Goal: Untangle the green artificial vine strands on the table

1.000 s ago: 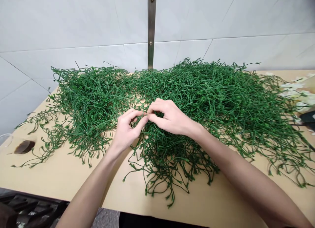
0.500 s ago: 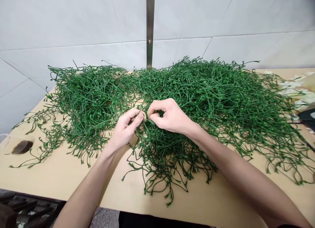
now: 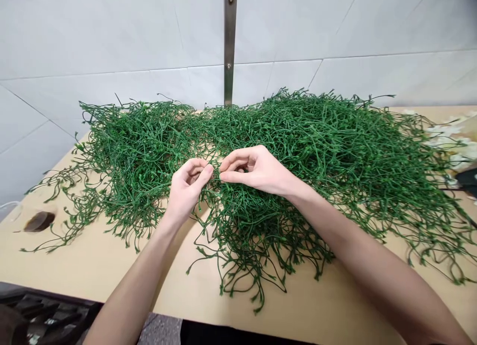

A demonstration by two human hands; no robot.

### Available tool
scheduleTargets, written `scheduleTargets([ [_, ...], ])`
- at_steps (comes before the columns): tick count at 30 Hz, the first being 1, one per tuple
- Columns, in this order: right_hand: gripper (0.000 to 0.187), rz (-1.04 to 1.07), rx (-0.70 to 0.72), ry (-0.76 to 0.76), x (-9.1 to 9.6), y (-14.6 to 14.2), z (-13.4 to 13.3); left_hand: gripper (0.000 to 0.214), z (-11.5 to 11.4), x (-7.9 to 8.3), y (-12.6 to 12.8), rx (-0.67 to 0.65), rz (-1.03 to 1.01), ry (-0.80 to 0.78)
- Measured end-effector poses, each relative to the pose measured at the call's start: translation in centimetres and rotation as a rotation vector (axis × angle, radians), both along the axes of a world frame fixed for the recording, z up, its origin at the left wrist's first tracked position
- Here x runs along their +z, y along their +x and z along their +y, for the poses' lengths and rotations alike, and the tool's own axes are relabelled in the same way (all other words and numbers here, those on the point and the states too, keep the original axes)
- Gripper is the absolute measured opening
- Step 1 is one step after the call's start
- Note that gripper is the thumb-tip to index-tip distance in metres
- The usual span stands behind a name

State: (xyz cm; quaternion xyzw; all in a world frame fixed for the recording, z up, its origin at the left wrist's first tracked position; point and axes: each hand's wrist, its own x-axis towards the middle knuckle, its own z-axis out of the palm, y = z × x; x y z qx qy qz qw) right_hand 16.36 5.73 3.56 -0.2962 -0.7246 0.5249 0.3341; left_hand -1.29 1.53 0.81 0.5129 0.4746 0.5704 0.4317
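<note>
A broad, tangled heap of green artificial plant stems (image 3: 328, 136) covers much of the table, each thin and curly with small forked tips. Over its middle, my left hand (image 3: 186, 186) is closed in a pinch, thumb against forefinger. Facing it a small distance to the right, my right hand (image 3: 257, 169) pinches too, with its other fingers curled. Thin green stem shows at the fingertips of both hands, though its exact course among the stems behind is hard to follow. A clump of stems (image 3: 257, 236) hangs below my right hand toward the table's front.
A wooden-topped table (image 3: 112, 270) stands against a pale tiled wall (image 3: 112, 32). An upright metal strip (image 3: 229, 47) is at the back. White artificial flowers (image 3: 458, 141) and a dark object (image 3: 467, 181) lie at the right. A dark brown piece (image 3: 39, 221) is at the left.
My fingertips have drawn slightly apart, and the right hand's thumb has straightened. The whole view has shifted a little; the heap looks the same.
</note>
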Motion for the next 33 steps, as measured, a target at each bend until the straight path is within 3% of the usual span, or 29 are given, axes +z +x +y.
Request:
scheduleTargets([
  [3,0.027,-0.02,-0.015,-0.091,-0.15,-0.17,-0.21,0.027,0.06,-0.04,-0.02,-0.013,-0.046,-0.017],
  [6,0.034,-0.01,-0.06,-0.075,-0.29,-0.42,-0.33,0.029,-0.06,0.06,0.13,-0.013,-0.049,-0.021],
  [18,0.02,0.054,0.025,0.019,-0.65,-0.35,0.02,0.021,-0.38,0.43,0.18,-0.088,0.119,0.036],
  [23,0.018,0.109,-0.02,-0.049,-0.68,-0.3,0.01,0.02,-0.4,0.42,0.22,-0.083,0.172,0.046],
  [28,0.031,0.077,0.006,-0.101,-0.24,-0.02,0.21,0.021,-0.46,0.42,0.17,-0.09,0.205,0.026],
  [33,0.027,0.021,0.03,-0.147,-0.14,0.26,0.35,0.017,-0.43,0.3,0.16,-0.081,0.237,0.051],
])
